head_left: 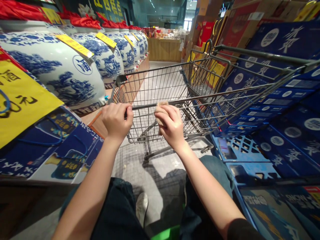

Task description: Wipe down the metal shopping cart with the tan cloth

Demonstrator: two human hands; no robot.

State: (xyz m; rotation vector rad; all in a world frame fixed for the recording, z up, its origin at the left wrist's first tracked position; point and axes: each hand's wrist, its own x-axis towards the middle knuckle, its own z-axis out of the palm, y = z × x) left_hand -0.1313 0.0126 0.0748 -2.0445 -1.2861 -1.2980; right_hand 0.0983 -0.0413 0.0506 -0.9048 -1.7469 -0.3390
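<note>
A grey wire shopping cart [147, 106] stands sideways in front of me, its handle end to the right. My left hand [117, 121] is closed around the near top rim, close to the cart's left corner. Further right on that rim, my right hand [172, 125] is closed over a crumpled beige cloth [160, 109], pressing it against the bar. Part of the cloth is hidden under the fingers. Inside the wire basket I see no goods.
Blue-and-white porcelain jars [82, 60] with red cloth tops line the left side. Stacked blue boxes [270, 43] and a light-blue plastic crate [247, 150] flank the right. Something bright green [167, 232] shows between my legs. A wooden counter [165, 50] stands far ahead.
</note>
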